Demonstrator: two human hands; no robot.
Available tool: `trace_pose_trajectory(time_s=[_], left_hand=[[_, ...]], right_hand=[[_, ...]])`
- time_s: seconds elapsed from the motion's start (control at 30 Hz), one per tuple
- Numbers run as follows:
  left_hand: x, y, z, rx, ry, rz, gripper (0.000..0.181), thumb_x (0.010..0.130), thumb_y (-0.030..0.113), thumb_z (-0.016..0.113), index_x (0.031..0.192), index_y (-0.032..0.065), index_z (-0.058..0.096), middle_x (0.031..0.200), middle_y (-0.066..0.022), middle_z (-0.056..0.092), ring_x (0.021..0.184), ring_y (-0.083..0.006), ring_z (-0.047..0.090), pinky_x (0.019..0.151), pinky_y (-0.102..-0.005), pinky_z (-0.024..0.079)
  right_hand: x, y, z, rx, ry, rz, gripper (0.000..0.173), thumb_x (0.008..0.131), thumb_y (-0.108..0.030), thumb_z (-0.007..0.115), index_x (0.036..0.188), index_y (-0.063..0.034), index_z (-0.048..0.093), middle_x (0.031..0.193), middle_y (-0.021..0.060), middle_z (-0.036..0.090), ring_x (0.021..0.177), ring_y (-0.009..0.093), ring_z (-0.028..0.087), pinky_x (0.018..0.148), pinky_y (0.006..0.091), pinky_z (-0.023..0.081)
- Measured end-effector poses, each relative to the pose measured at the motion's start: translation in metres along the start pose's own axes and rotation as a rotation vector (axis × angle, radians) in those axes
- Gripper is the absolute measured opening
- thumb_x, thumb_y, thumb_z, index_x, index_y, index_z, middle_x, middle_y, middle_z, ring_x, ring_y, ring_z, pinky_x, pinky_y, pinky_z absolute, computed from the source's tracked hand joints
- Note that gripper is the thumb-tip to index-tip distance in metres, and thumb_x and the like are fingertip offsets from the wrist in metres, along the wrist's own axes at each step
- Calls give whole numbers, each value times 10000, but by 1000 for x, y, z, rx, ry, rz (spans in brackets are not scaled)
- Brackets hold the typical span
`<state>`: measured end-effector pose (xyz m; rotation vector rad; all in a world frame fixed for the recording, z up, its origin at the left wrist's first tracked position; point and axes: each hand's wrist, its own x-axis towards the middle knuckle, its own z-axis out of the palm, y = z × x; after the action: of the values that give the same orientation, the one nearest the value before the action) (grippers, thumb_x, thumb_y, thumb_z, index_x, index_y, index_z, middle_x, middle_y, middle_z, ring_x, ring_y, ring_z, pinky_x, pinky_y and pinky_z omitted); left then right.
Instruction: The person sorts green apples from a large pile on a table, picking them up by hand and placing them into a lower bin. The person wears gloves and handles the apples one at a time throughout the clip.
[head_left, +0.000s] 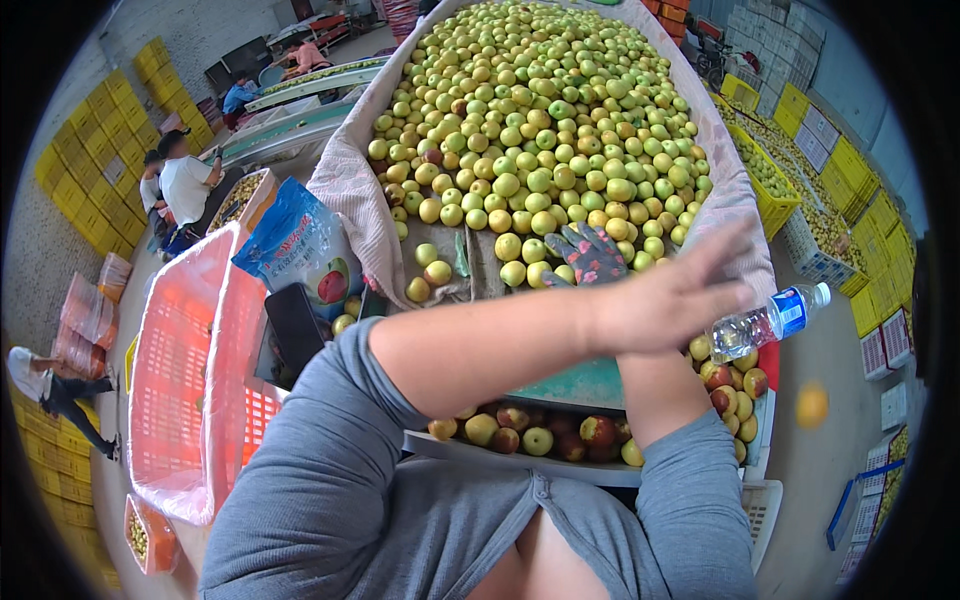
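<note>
My bare left hand is blurred and reaches across to the right, over my right forearm, with its fingers apart and nothing in it. A blurred orange-yellow fruit hangs in mid-air beyond it, to the right. My right hand, in a dark floral glove, lies at the near edge of a big heap of green-yellow jujubes. Its fingers are spread and touch the fruit; what is under the palm is hidden. Redder, browner jujubes fill a trough right before my body.
A water bottle lies on the right edge. At left are a blue-white printed bag, a black phone and a pink plastic-lined basket. People sit beyond. Yellow crates are stacked along the walls.
</note>
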<state>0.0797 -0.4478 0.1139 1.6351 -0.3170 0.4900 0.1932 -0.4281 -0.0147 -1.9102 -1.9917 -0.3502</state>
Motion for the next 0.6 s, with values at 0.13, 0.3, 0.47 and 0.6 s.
trace_pose_trajectory(time_s=[0.13,0.3,0.47,0.6], left_hand=[[0,-29,-98,610,363,-321,648,983,300,539,1507,97,217,1455,-222,387,1264,-298,448,1041,-389,376],[-85,-77,-281,1696,722,-789,636,907,303,571,1449,70,333,1422,-200,438,1255,-352,487,1035,-439,413],[-103,-76,-282,1659,434,-1104,638,965,455,410,1496,128,270,1452,-173,418,1385,-393,319,1095,-505,326],[-98,-81,-244,1573,387,-1098,648,973,486,374,1512,149,244,1482,-158,398,1401,-402,282,1119,-490,294]], right_hand=[[-7,7,5,-25,-5,44,579,899,-512,545,1340,-137,534,1415,117,478,1361,295,374,1158,435,246],[-3,1,5,-11,-2,29,579,901,-526,539,1342,-151,538,1393,105,505,1362,286,374,1161,432,242],[-3,-1,8,-22,52,22,570,902,-510,549,1352,-159,531,1391,105,509,1344,288,401,1156,432,255],[-4,1,6,22,80,36,565,903,-464,574,1377,-163,506,1396,115,505,1331,301,422,1151,431,263]])
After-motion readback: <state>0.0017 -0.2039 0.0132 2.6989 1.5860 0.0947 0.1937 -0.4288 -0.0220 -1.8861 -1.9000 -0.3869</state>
